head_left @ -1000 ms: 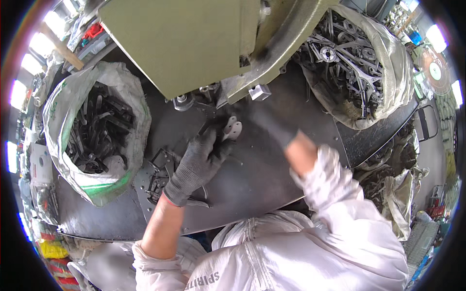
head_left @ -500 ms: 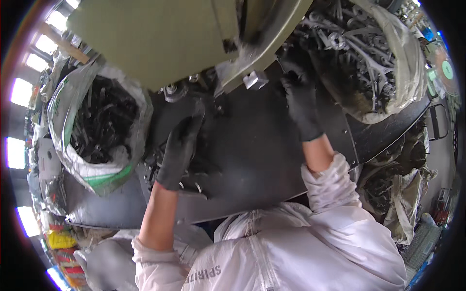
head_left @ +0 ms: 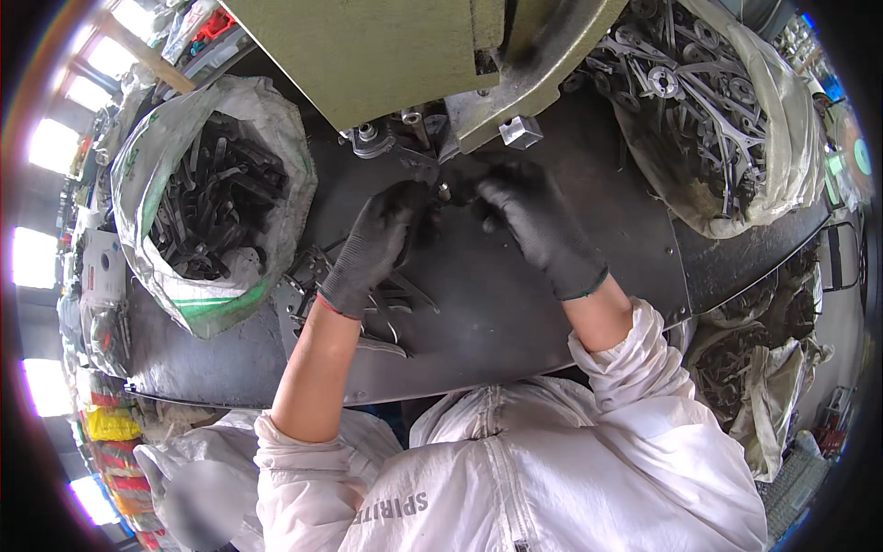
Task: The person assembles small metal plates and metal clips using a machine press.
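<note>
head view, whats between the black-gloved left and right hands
In the head view, a small shiny metal piece shows between the black-gloved left hand and black-gloved right hand; whether either holds it is unclear.

I see a wooden beam (head_left: 152,55), upper left | yellow bundle (head_left: 113,423), lower left | bright window (head_left: 35,258), left edge

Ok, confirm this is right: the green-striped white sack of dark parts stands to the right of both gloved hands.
Not quite: only the side is wrong. The head view shows the green-striped white sack of dark parts standing to the left of both the gloved left hand and the gloved right hand.
</note>
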The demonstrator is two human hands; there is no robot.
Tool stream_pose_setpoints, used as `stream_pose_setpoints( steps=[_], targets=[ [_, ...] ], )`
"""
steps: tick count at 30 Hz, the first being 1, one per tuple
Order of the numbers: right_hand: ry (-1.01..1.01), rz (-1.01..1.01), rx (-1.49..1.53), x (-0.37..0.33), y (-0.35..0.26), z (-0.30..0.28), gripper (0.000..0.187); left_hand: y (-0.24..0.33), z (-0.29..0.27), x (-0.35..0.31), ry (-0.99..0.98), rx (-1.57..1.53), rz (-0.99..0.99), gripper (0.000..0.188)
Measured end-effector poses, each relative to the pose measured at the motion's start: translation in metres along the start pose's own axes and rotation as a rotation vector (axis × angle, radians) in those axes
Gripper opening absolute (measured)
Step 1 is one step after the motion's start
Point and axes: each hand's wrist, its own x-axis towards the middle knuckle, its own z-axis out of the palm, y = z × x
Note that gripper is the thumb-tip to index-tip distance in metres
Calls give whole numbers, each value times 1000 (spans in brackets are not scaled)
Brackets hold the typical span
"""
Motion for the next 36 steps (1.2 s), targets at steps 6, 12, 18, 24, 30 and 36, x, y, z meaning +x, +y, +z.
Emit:
stream_pose_setpoints(
  steps=[6,12,18,24,30,36],
  targets=[
    [-96,-80,-57,13,17,19,34,-69,-30,22,-20,360,315,31],
    [-90,-103,-20,18,46,0,32,-15,-13,10,164,932,130,24],
    [-72,16,-25,10,34,7,29,10,-127,-34,497,1473,-37,17],
    [-67,-20,-10,8,27,12,31,-24,-234,-82,844,1625,-244,34],
    [-73,68,-38,-4,14,12,38,-38,-255,-94,578,1801,-232,36],
    [-24,80,-43,-5,32,5,37,-7,-202,-73,774,1355,-43,37]
  ],
)
